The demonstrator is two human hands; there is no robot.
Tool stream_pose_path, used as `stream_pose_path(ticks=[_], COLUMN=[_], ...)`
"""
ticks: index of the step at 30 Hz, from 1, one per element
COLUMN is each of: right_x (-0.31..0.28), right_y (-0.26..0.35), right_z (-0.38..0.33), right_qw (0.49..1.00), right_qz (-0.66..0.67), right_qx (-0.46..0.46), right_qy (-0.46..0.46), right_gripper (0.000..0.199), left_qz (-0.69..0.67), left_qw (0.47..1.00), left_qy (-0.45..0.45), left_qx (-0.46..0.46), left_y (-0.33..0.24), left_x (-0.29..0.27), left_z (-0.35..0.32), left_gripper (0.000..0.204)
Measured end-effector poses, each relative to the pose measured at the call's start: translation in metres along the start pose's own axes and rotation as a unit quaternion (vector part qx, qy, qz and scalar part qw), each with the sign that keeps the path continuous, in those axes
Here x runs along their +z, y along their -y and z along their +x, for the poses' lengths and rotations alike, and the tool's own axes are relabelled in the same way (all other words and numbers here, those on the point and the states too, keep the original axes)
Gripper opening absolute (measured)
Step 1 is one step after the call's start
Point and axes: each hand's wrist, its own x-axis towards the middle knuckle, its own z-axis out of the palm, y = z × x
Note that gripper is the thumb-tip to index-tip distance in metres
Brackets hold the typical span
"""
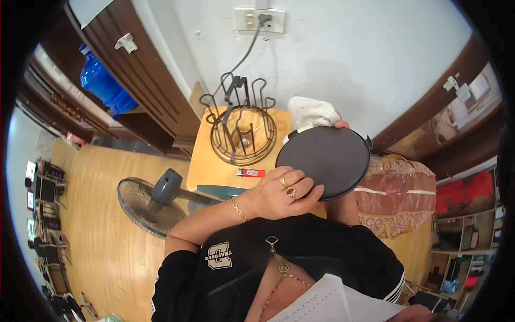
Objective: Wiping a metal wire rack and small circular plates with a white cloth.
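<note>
A round black tray point(326, 161) with small tabs on its rim is tilted up in front of my chest. My left hand point(289, 194), with rings and a bracelet, grips its near left edge, thumb and fingers closed at the rim. At the tray's far edge, the fingertips of my right hand point(341, 122) show beside a bunched white cloth point(314, 111); the rest of that hand is hidden behind the tray. To the left, a round dark wire cup rack point(244, 137) with looped hooks stands on a small wooden table point(201, 172). Near it lies a red lighter point(251, 173).
A standing fan point(150, 198) is left of the table, near a flat teal object point(221, 191) at the table's front edge. A patterned bag point(397, 196) sits on the right. A cord point(249, 51) runs from the wall outlet point(260, 20) down behind the rack.
</note>
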Motion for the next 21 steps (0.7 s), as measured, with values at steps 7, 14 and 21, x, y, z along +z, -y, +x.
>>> stream_pose_path(ticks=[7,14,21], right_x=[-0.043,0.067,0.089], right_y=[0.0,-0.041,-0.015], right_z=[-0.03,-0.054,-0.068], right_qw=[0.924,0.969,0.977], right_qz=[0.349,0.229,0.215], right_qx=[0.033,-0.049,-0.002], right_qy=[0.156,-0.081,0.013], right_gripper=[0.034,0.031,0.025], left_qz=[-0.08,-0.243,-0.352], left_qw=[0.968,0.86,0.77], left_qy=[-0.034,-0.132,-0.017], left_qx=[-0.237,-0.428,-0.532], left_y=[0.004,0.002,0.028], left_x=[0.04,0.088,0.033], left_z=[-0.018,-0.016,-0.048], left_gripper=[0.065,0.071,0.042])
